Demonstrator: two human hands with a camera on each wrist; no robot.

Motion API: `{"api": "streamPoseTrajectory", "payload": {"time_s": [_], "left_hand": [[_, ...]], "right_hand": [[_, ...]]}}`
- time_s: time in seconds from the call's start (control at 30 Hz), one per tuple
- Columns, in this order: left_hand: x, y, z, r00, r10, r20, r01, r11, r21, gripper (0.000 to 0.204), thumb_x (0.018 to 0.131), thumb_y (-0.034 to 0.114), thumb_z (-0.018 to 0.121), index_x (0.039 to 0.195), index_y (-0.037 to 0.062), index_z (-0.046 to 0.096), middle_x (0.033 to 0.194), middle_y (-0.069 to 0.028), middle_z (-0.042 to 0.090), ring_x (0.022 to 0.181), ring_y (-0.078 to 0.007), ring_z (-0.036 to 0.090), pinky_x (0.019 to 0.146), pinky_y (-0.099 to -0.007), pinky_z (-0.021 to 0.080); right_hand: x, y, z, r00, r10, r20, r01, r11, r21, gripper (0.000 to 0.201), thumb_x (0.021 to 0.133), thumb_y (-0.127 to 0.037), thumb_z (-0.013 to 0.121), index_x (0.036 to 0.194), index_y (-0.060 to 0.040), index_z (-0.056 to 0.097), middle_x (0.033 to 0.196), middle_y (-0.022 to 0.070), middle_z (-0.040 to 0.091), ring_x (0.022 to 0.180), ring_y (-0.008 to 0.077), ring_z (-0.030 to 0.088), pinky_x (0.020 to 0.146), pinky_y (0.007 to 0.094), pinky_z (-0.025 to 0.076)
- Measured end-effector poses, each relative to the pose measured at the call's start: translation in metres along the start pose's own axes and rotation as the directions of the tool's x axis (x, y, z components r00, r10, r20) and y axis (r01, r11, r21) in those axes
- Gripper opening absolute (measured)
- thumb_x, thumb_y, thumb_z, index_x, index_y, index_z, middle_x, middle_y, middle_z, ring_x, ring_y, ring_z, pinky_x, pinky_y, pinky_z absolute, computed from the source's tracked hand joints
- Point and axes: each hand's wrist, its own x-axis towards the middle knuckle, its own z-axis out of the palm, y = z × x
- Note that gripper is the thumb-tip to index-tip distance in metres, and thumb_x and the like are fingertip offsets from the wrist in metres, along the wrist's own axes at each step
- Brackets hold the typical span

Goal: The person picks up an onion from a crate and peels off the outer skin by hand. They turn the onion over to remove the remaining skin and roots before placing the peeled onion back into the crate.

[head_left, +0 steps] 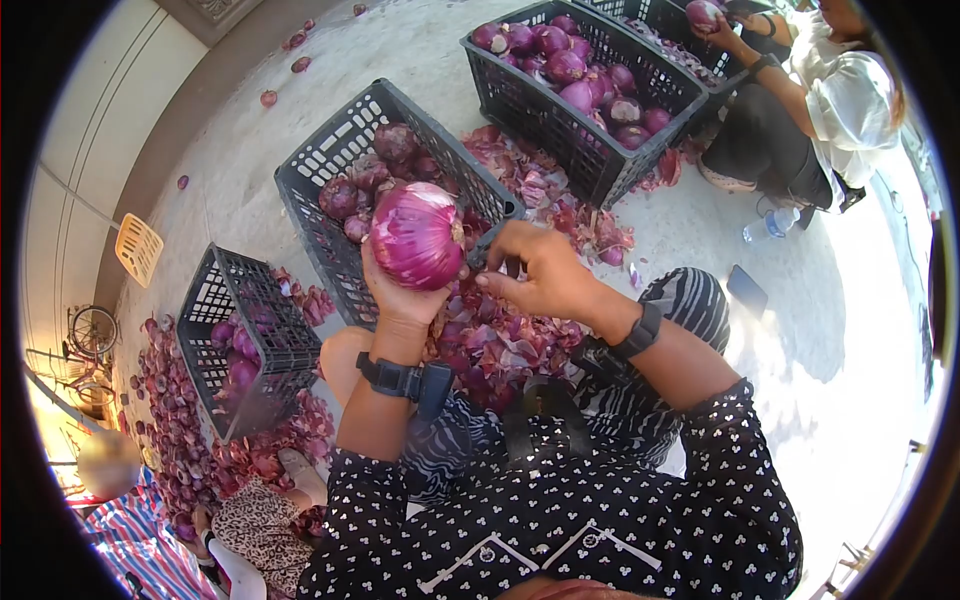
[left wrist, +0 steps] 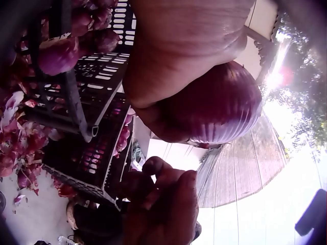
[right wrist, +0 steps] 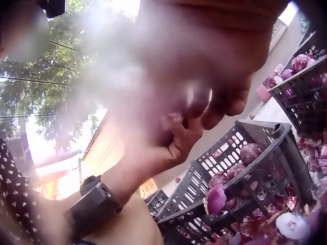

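A large purple onion (head_left: 418, 236) rests in my raised left hand (head_left: 402, 295), its fingers and palm cupped round the lower side. In the left wrist view that hand covers part of the glossy onion (left wrist: 217, 104). Just right of the onion is my right hand (head_left: 550, 270), apart from it, with fingers loosely bent and thumb toward the onion. Nothing shows between those fingers (left wrist: 176, 184) in the left wrist view. Behind both hands stands a black crate (head_left: 300, 165) with several dull, unpeeled-looking onions (head_left: 397, 143) inside. Loose skins (head_left: 490, 335) lie between my legs.
A fuller crate (head_left: 540, 115) of shiny onions stands ahead to the right, near a seated person (head_left: 850, 100) holding another onion (head_left: 704, 14). At left are a smaller crate (head_left: 275, 340) and an onion pile (head_left: 165, 400). A bottle (head_left: 770, 225) and phone-like slab (head_left: 747, 288) lie right.
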Motion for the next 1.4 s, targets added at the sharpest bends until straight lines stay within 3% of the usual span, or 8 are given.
{"api": "streamPoseTrajectory", "payload": {"time_s": [0.37,0.53,0.77,0.97,1.03,1.13,1.27,1.4], "left_hand": [[0.001,-0.012,0.007,0.975,-0.007,-0.223,0.011,1.0,0.021,0.062,0.082,0.057,0.047,0.126,0.0137,0.049,0.123,-0.0119,0.054,0.114,-0.0307,0.052,0.095,-0.0507,0.043],[0.001,-0.014,0.013,0.979,-0.014,-0.204,0.012,1.0,-0.007,0.058,0.083,0.053,0.046,0.125,0.0124,0.05,0.123,-0.0116,0.054,0.113,-0.0308,0.053,0.094,-0.0516,0.043],[0.009,-0.022,0.01,0.962,0.035,-0.271,-0.019,0.998,0.058,0.055,0.087,0.048,0.037,0.128,0.0126,0.049,0.125,-0.0102,0.054,0.115,-0.0284,0.053,0.098,-0.0447,0.042],[0.008,-0.021,0.014,0.99,0.042,-0.137,-0.034,0.998,0.057,0.05,0.087,0.042,0.04,0.121,0.0075,0.052,0.119,-0.011,0.057,0.112,-0.0292,0.054,0.095,-0.0487,0.044],[0.008,-0.019,0.017,0.989,0.042,-0.141,-0.031,0.997,0.077,0.05,0.087,0.042,0.04,0.122,0.0073,0.052,0.118,-0.0114,0.058,0.111,-0.0294,0.055,0.094,-0.0487,0.045],[0.007,-0.017,0.018,0.983,0.044,-0.176,-0.03,0.996,0.08,0.051,0.088,0.042,0.039,0.122,0.0067,0.052,0.117,-0.0122,0.058,0.11,-0.0296,0.056,0.094,-0.0486,0.045],[0.01,-0.016,0.015,0.971,0.09,-0.223,-0.07,0.993,0.094,0.05,0.089,0.041,0.038,0.122,0.0062,0.051,0.117,-0.0125,0.058,0.109,-0.0293,0.057,0.094,-0.0473,0.045],[0.009,-0.02,0.012,0.972,0.142,-0.186,-0.119,0.984,0.132,0.049,0.089,0.04,0.038,0.121,0.0061,0.051,0.117,-0.0121,0.058,0.109,-0.0288,0.056,0.094,-0.0461,0.045]], "right_hand": [[0.005,0.0,0.005,0.981,0.095,-0.17,-0.068,0.986,0.155,0.026,0.073,-0.013,0.071,0.094,-0.0017,0.06,0.086,0.0155,0.061,0.075,0.0299,0.063,0.067,0.0348,0.05],[0.007,-0.005,-0.003,0.984,-0.048,-0.169,0.025,0.99,-0.138,0.016,0.074,-0.01,0.062,0.087,-0.0017,0.058,0.079,0.0152,0.057,0.072,0.0355,0.059,0.062,0.0425,0.048],[0.012,-0.002,0.003,0.976,0.071,-0.207,-0.131,0.948,-0.292,0.017,0.071,-0.012,0.061,0.083,-0.001,0.057,0.076,0.0159,0.057,0.072,0.0375,0.058,0.062,0.0456,0.046],[0.012,0.005,-0.004,0.951,0.289,-0.107,-0.281,0.957,0.077,0.011,0.071,-0.009,0.058,0.077,0.0004,0.056,0.065,0.0136,0.059,0.063,0.0264,0.06,0.059,0.0353,0.046],[0.012,0.011,-0.012,0.936,0.338,0.101,-0.343,0.805,0.484,0.006,0.079,-0.006,0.056,0.08,-0.0001,0.055,0.073,0.0048,0.059,0.064,0.0091,0.05,0.058,0.0272,0.042],[0.012,-0.001,-0.023,0.943,0.308,0.125,-0.302,0.637,0.709,0.007,0.084,-0.006,0.052,0.082,-0.001,0.055,0.075,0.0024,0.059,0.067,0.0079,0.051,0.06,0.0242,0.041],[0.011,0.004,-0.011,0.916,0.395,0.063,-0.382,0.816,0.435,0.033,0.087,-0.028,0.062,0.073,0.0024,0.06,0.062,0.0004,0.054,0.057,0.0084,0.048,0.052,0.0266,0.04],[0.006,0.012,0.008,0.904,0.394,0.166,-0.424,0.777,0.465,0.043,0.087,-0.038,0.062,0.072,0.0019,0.062,0.06,-0.0012,0.05,0.058,0.0067,0.042,0.049,0.0278,0.035]]}}
